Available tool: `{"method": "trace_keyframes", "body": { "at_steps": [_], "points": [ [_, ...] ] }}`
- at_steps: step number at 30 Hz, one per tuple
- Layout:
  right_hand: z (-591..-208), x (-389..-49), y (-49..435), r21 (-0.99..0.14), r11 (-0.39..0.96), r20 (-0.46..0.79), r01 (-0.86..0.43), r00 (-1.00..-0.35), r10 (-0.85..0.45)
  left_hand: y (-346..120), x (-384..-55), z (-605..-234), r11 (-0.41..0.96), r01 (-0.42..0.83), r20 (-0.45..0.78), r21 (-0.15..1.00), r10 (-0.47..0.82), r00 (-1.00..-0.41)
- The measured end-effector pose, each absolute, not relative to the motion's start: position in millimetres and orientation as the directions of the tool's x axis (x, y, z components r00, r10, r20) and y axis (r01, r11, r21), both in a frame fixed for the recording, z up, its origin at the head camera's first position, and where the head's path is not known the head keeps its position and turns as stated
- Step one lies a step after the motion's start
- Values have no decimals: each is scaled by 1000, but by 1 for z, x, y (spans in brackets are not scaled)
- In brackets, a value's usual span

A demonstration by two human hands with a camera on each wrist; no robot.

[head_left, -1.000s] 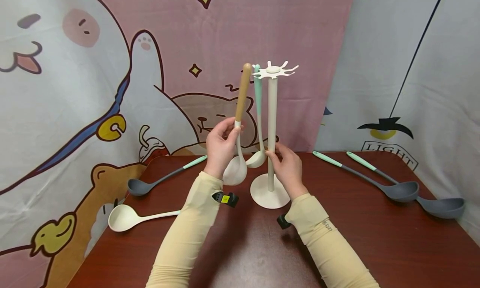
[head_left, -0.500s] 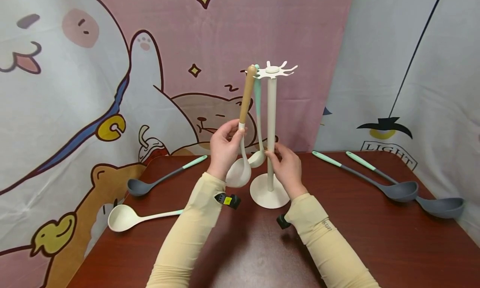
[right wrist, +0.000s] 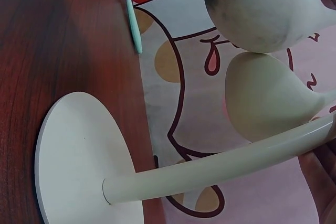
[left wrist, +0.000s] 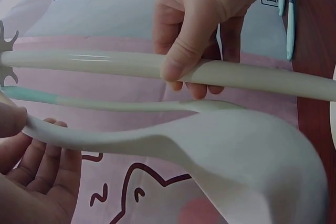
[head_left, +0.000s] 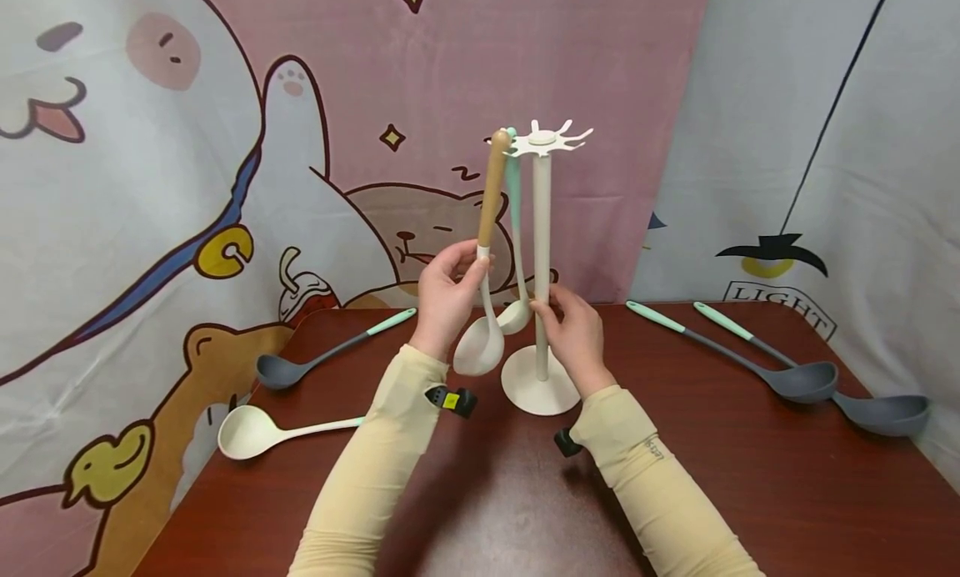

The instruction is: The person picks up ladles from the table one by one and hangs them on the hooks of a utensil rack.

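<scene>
My left hand (head_left: 446, 298) pinches a white ladle with a wooden handle (head_left: 492, 193) just below the wood, thumb in front. The ladle stands upright, its bowl (head_left: 478, 347) low and its handle top beside the hooked crown (head_left: 543, 140) of a cream utensil stand (head_left: 542, 252). Whether it hangs on a hook I cannot tell. My right hand (head_left: 576, 331) grips the stand's pole above its round base (right wrist: 84, 156). From the crown hangs a cream ladle with a mint handle (head_left: 515, 193), between the held ladle and the pole. In the right wrist view the two bowls touch or overlap.
On the table's left lie a grey ladle with a mint handle (head_left: 285, 371) and a cream ladle (head_left: 251, 433), partly behind my left forearm. Two more grey ladles (head_left: 802, 383) lie at the right, one overlapping the other. A printed cloth (head_left: 600, 52) hangs behind the table (head_left: 720, 494).
My left hand has moved slightly right with the wooden-handled ladle, bringing its handle top up to the crown. My right hand keeps its grip on the pole.
</scene>
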State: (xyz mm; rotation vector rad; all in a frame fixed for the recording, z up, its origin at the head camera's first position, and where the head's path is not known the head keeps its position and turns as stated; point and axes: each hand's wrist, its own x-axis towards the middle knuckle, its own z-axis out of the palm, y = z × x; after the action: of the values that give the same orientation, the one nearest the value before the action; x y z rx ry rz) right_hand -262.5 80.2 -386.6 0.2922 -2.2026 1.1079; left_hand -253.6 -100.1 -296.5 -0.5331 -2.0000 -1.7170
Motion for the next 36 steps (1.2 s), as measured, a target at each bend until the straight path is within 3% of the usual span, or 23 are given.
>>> {"method": "trace_keyframes", "body": {
  "at_steps": [10,36],
  "points": [
    [-386,-263,81,-635,613,647,-471,-758,87,-110,-257,-310,169,550,548,818,60,-834],
    [-386,-263,83,-673,590,616,-446,-780,113,-184,-259,-373,578,423,382,698,199,-903]
  ]
}}
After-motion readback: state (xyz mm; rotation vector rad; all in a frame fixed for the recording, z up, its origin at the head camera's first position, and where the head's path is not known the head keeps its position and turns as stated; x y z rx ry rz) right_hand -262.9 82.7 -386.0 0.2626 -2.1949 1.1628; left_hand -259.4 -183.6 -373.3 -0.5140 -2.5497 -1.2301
